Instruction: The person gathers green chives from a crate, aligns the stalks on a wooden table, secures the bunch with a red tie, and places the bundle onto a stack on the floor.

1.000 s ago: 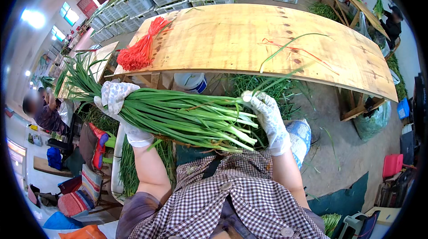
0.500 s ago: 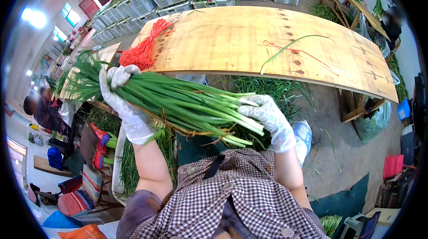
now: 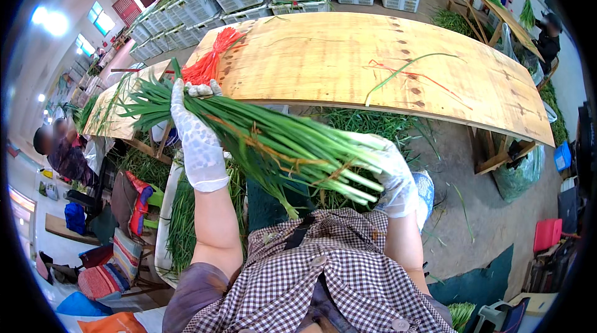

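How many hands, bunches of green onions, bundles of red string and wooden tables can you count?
Gloved hands: 2, the left hand and the right hand
Bunch of green onions: 1, held by both hands
Bundle of red string: 1, on the big table
Wooden tables: 2, the big table and the small table
Total: 6

White dotted work gloves cover the left hand (image 3: 199,140) and right hand (image 3: 395,174); brown-and-white checked shirt.
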`<move>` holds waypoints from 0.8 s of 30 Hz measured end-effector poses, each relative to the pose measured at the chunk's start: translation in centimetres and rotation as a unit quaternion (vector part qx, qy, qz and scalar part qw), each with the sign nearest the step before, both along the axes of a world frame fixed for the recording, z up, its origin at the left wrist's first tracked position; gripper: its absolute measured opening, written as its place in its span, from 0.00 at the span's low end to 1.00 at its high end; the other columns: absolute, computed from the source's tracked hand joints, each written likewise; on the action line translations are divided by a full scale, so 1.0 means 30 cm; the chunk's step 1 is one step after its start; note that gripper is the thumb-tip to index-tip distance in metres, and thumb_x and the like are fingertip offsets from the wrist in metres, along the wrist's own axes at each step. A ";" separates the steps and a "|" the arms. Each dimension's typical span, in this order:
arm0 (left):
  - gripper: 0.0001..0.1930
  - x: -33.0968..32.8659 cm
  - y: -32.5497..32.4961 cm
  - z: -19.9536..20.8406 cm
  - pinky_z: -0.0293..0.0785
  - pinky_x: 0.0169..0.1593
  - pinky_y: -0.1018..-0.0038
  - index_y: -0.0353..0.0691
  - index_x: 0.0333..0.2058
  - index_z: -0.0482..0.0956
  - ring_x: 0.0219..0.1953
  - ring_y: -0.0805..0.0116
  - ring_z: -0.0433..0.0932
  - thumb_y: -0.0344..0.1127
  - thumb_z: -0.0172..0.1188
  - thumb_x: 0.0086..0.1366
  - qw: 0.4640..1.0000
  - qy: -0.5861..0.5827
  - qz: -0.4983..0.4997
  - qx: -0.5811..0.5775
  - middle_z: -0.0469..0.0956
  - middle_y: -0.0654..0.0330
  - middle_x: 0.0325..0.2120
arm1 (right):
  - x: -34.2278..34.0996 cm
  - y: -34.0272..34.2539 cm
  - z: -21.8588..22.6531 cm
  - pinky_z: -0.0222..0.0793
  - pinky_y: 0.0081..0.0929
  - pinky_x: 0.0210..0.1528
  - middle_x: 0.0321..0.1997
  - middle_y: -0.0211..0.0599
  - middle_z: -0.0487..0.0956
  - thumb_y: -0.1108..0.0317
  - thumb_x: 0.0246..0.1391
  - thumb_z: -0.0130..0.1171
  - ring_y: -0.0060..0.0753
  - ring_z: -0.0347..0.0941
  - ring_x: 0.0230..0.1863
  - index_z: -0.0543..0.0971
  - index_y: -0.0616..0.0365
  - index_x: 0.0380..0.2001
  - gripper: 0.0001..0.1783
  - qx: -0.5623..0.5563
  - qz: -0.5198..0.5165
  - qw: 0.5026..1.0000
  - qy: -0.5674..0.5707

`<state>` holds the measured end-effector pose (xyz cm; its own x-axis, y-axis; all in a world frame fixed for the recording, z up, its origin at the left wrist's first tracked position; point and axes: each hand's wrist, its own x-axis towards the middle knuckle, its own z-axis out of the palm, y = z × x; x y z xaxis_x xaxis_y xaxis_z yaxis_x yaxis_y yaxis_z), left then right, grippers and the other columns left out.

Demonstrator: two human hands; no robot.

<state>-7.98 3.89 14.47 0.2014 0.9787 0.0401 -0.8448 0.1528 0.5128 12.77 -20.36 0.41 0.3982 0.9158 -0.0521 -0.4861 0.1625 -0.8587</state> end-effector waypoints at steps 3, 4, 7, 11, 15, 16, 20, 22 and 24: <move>0.12 -0.004 0.016 -0.040 0.75 0.48 0.62 0.41 0.23 0.71 0.23 0.70 0.72 0.37 0.57 0.64 1.000 -0.018 -0.010 -0.009 0.70 0.67 0.17 | 0.062 -0.048 -0.044 0.73 0.29 0.50 0.38 0.35 0.80 0.69 0.51 0.64 0.31 0.77 0.38 0.77 0.63 0.41 0.15 0.051 -0.151 0.985 0.067; 0.11 -0.021 0.042 -0.054 0.75 0.48 0.61 0.41 0.23 0.72 0.23 0.70 0.72 0.37 0.57 0.64 0.999 -0.033 -0.015 -0.011 0.70 0.66 0.17 | 0.105 -0.066 -0.077 0.74 0.29 0.50 0.39 0.34 0.80 0.68 0.51 0.64 0.30 0.77 0.39 0.78 0.63 0.41 0.14 0.038 -0.255 0.957 0.135; 0.12 -0.066 0.092 -0.053 0.75 0.49 0.61 0.39 0.23 0.71 0.24 0.68 0.71 0.37 0.55 0.65 0.996 -0.052 0.039 -0.056 0.70 0.63 0.18 | 0.275 -0.174 -0.259 0.75 0.25 0.48 0.39 0.33 0.80 0.68 0.53 0.64 0.28 0.77 0.39 0.79 0.62 0.39 0.12 -0.009 -0.474 0.874 0.103; 0.13 -0.069 0.069 -0.043 0.75 0.49 0.64 0.40 0.22 0.70 0.23 0.69 0.70 0.38 0.55 0.65 0.997 -0.054 0.053 -0.019 0.69 0.63 0.17 | 0.278 -0.256 -0.208 0.74 0.22 0.47 0.42 0.35 0.80 0.73 0.48 0.66 0.27 0.76 0.40 0.83 0.60 0.33 0.07 -0.153 -0.319 0.902 -0.246; 0.15 -0.052 0.008 -0.025 0.75 0.49 0.64 0.40 0.21 0.68 0.21 0.70 0.68 0.39 0.55 0.65 0.997 -0.058 0.042 0.004 0.68 0.64 0.17 | 0.009 -0.080 0.118 0.53 0.33 0.67 0.61 0.40 0.70 0.64 0.44 0.67 0.39 0.59 0.65 0.82 0.57 0.43 0.20 -0.067 -0.214 0.896 -0.383; 0.14 -0.036 -0.002 -0.031 0.75 0.49 0.64 0.41 0.21 0.68 0.21 0.70 0.68 0.39 0.55 0.65 0.998 -0.053 0.034 0.005 0.68 0.64 0.16 | 0.009 -0.046 0.108 0.54 0.32 0.65 0.63 0.41 0.68 0.64 0.45 0.67 0.39 0.60 0.64 0.81 0.61 0.44 0.21 -0.010 -0.164 0.923 -0.349; 0.14 -0.010 -0.052 -0.004 0.74 0.49 0.64 0.41 0.22 0.69 0.21 0.71 0.69 0.39 0.56 0.65 0.999 -0.026 0.044 0.004 0.68 0.65 0.16 | 0.012 0.075 0.064 0.54 0.31 0.64 0.43 0.38 0.81 0.68 0.48 0.65 0.34 0.63 0.61 0.83 0.62 0.39 0.14 0.002 -0.155 0.964 -0.218; 0.13 -0.024 -0.042 0.011 0.75 0.48 0.64 0.42 0.22 0.70 0.21 0.71 0.69 0.39 0.56 0.64 0.998 -0.020 0.058 0.010 0.69 0.66 0.16 | 0.042 0.064 0.034 0.54 0.32 0.64 0.51 0.42 0.77 0.69 0.48 0.63 0.35 0.63 0.61 0.83 0.63 0.35 0.11 0.042 -0.118 0.992 -0.033; 0.13 -0.062 0.001 0.017 0.76 0.47 0.65 0.42 0.22 0.70 0.21 0.70 0.70 0.40 0.57 0.64 0.998 -0.035 0.055 0.007 0.69 0.65 0.16 | 0.052 0.031 0.029 0.56 0.33 0.64 0.57 0.44 0.73 0.69 0.48 0.61 0.33 0.67 0.58 0.81 0.64 0.37 0.13 0.091 -0.189 0.968 0.137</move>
<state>-9.85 3.91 14.98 0.0881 0.9940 0.0642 -0.8897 0.0495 0.4538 14.32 -19.43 1.28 0.7002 0.7119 -0.0537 -0.5677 0.5096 -0.6466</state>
